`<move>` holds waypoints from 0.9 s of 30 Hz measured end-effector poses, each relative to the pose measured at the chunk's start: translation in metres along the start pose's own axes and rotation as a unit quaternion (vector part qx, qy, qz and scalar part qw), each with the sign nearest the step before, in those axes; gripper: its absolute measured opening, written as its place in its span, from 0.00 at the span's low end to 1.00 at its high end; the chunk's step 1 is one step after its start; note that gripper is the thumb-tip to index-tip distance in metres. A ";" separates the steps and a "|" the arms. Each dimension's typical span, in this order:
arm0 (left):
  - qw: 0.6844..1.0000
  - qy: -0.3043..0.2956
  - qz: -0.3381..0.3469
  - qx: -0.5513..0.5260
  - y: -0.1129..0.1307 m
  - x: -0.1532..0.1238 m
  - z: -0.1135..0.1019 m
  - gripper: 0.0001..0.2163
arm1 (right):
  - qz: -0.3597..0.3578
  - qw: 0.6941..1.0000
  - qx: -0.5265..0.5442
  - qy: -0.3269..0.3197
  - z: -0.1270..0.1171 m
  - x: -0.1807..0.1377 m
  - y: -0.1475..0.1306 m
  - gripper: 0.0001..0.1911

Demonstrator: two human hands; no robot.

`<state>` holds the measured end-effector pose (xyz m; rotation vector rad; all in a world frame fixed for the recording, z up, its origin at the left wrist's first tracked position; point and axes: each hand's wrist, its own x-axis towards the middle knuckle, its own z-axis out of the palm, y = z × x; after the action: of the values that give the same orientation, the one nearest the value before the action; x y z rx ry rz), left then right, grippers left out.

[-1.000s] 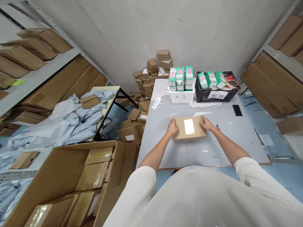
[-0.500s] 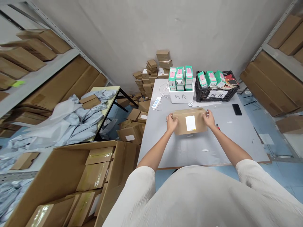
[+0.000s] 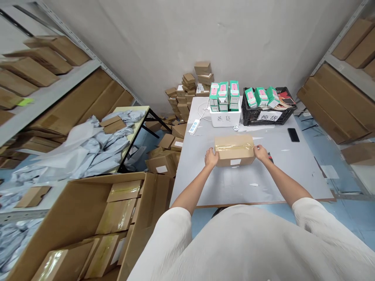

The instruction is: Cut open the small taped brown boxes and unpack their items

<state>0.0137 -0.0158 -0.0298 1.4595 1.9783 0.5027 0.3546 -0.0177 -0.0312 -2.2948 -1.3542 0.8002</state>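
A brown cardboard box [image 3: 234,150] with clear tape along its top is between my two hands over the grey table [image 3: 199,191]. Its white label shows on the side facing me. My left hand [image 3: 211,157] grips the left end, and my right hand [image 3: 260,152] grips the right end near the upper corner. A small red and black tool [image 3: 270,157] lies beside my right wrist, partly hidden by it. Behind the box stand a white bin [image 3: 225,119] and a black crate [image 3: 265,117], both holding green and pink boxes.
A phone [image 3: 293,135] lies at the table's right. A power strip [image 3: 194,127] sits at the left edge. On my left stands a large open carton [image 3: 155,199] with taped boxes inside. Beyond it, grey-blue bags cover a yellowish table [image 3: 137,128]. Shelves [image 3: 73,74] hold more cartons.
The cardboard box has tipped so that its taped face now points up and its labelled face is foreshortened toward me. Both hands have stayed at its ends.
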 end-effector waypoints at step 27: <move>0.994 -0.053 0.026 -0.093 0.013 0.019 -0.007 0.44 | -0.048 0.988 0.146 -0.006 -0.001 0.002 -0.013 0.44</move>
<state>0.0145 0.0063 -0.0215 1.3946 1.7654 0.6025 0.3473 -0.0099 -0.0235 -1.9877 -1.2478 0.9159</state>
